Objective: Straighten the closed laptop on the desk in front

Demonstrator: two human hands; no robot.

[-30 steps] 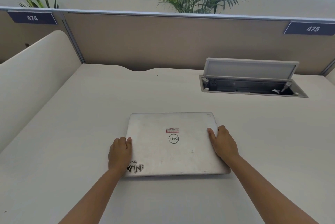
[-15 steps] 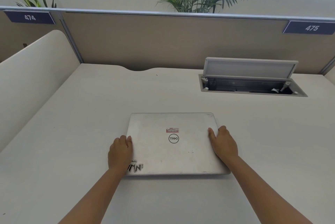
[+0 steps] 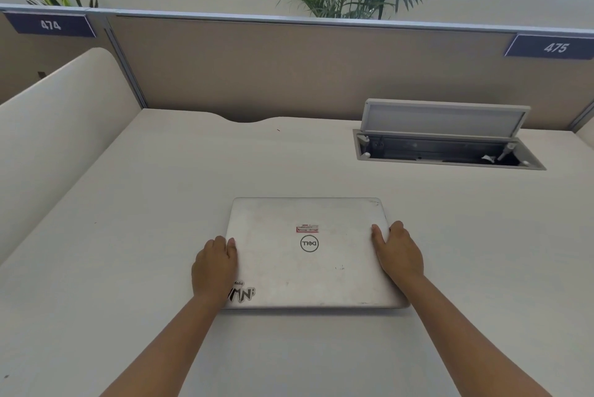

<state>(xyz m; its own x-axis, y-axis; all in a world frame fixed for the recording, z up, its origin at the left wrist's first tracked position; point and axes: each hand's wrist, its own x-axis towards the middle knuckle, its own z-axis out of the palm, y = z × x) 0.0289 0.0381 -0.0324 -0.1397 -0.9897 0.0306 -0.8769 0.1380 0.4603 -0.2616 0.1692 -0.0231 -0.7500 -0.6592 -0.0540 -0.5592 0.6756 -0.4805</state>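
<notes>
A closed silver laptop (image 3: 308, 264) with a round logo and stickers lies flat on the pale desk (image 3: 160, 203), its edges roughly square to the desk's front. My left hand (image 3: 214, 268) grips its left edge, fingers curled over the side and thumb on the lid. My right hand (image 3: 397, 252) holds the right edge the same way. The hands hide parts of both side edges.
An open cable hatch (image 3: 446, 146) with a raised flap sits at the back right of the desk. A brown partition (image 3: 289, 68) closes the back, a curved side divider (image 3: 54, 139) the left. Plants stand behind the partition.
Both hands stay on the laptop's sides. The laptop has barely shifted, perhaps a slight turn; the view itself moved a little.
</notes>
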